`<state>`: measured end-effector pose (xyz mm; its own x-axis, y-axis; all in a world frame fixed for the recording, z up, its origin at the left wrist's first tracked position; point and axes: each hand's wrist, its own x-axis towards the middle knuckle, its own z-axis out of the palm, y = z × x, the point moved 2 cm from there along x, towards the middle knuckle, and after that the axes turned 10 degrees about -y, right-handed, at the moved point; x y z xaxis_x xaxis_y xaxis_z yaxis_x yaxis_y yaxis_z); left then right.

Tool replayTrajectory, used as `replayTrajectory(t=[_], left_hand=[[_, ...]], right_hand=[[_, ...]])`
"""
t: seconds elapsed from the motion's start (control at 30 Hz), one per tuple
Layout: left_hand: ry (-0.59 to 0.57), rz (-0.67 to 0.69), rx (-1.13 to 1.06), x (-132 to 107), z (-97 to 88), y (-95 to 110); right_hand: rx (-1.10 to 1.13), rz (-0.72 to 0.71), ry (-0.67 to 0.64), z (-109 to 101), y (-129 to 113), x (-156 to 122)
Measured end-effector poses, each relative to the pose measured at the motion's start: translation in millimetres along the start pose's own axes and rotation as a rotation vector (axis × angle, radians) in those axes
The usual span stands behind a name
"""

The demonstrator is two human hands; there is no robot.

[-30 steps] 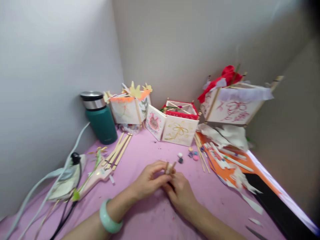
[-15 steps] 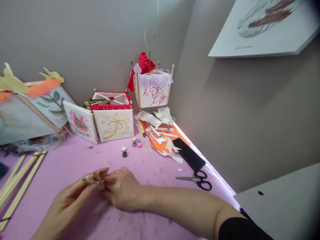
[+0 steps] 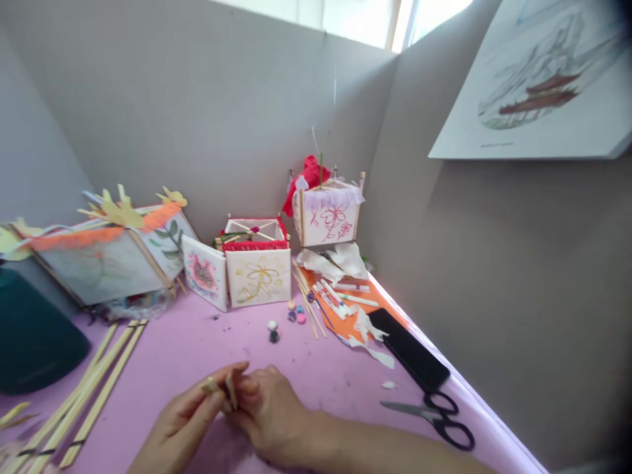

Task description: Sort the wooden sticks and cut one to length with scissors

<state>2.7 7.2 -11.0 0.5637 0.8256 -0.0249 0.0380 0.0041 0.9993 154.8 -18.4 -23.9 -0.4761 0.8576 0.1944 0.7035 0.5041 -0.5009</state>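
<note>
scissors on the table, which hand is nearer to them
Right. The right hand is left of the scissors, not touching them; the left hand is farther left, on the far side of the right hand from them.

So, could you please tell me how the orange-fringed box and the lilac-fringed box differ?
The orange-fringed box shows green leaves; the lilac-fringed box shows red flowers. Yellow cutouts top the orange-fringed box, while a red piece drapes over the lilac-fringed box. Both have pale panels and stick frames.
</note>
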Motion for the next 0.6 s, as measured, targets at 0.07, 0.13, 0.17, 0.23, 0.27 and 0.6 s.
replayTrajectory(t=[0.07,0.13,0.17,0.23,0.27,0.6], left_hand=[[-0.053,0.035,0.002,0,3.9,3],[-0.120,0.074,-0.003,1,6.0,6],[-0.137,0.084,-0.021,0,6.2,6],[-0.126,0.081,-0.090,-1,5.4,6],[-0.113,0.076,-0.131,-1,5.2,6],[-0.298,0.178,-0.062,3,16.1,29]], right_hand=[[0.039,0.002,0.048,5,3,1],[0.081,-0.076,0.091,9,4,3],[0.105,-0.128,0.104,10,4,4],[0.137,-0.204,0.118,11,3,5],[0.140,-0.219,0.125,10,2,5],[-0.024,-0.121,0.228,12,5,1]])
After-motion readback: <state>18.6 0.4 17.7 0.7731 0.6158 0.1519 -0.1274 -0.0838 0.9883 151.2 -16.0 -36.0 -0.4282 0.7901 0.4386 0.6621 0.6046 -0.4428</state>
